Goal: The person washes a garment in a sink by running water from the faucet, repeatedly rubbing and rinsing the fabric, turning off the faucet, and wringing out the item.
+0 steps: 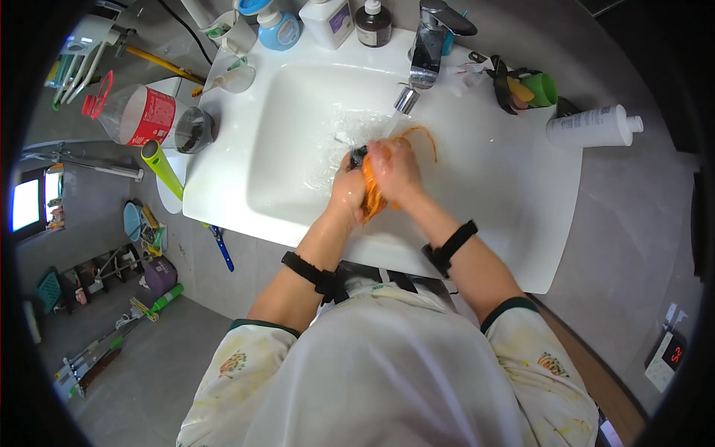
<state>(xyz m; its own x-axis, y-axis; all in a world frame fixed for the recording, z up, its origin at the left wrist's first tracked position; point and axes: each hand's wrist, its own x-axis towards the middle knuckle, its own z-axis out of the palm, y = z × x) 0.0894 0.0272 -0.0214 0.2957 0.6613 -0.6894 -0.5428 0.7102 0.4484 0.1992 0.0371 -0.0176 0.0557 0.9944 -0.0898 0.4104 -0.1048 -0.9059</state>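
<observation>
Over the white sink basin (287, 134), both my hands are closed on a wet orange cloth-like item (372, 195) with a thin orange cord trailing to the right. My left hand (348, 188) grips its left side, beside a small dark piece (357, 157) at the fingertips. From the right, my right hand (395, 173) wraps over the top of the item. Water runs from the chrome faucet (427, 63) just above my hands and splashes in the basin. The fingers' undersides are hidden.
Bottles, including a blue one (279, 31) and a dark one (373, 24), line the back edge. A green cup (539, 89) and a white bottle (592, 127) lie at the right. A large plastic bottle (153, 118) and a green-handled tool (162, 170) are at the left.
</observation>
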